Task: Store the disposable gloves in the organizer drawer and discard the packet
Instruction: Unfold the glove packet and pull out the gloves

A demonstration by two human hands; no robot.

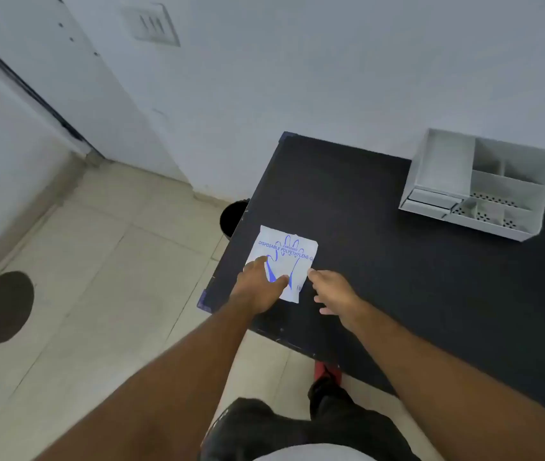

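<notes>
Hands are observed at centre frame, both extended over the near-left corner of the table (397,261). The left hand (259,287) is laid flat on the glove packet (284,257), fingers spread and pressing its lower left portion; nothing is gripped. The right hand (334,291) is held open, its fingertips touching the packet's lower right edge, with no grasp formed. The packet, white with blue glove print and lettering, is seen lying flat on the black table, near its left edge. The white organizer (483,191) is located at the upper right of the frame, well apart from the packet, against the wall; its drawer (430,198) is seen at the lower left of the unit, apparently pulled slightly out. A black bin (232,219) is partly visible on the floor, just beside the table's left edge.
</notes>
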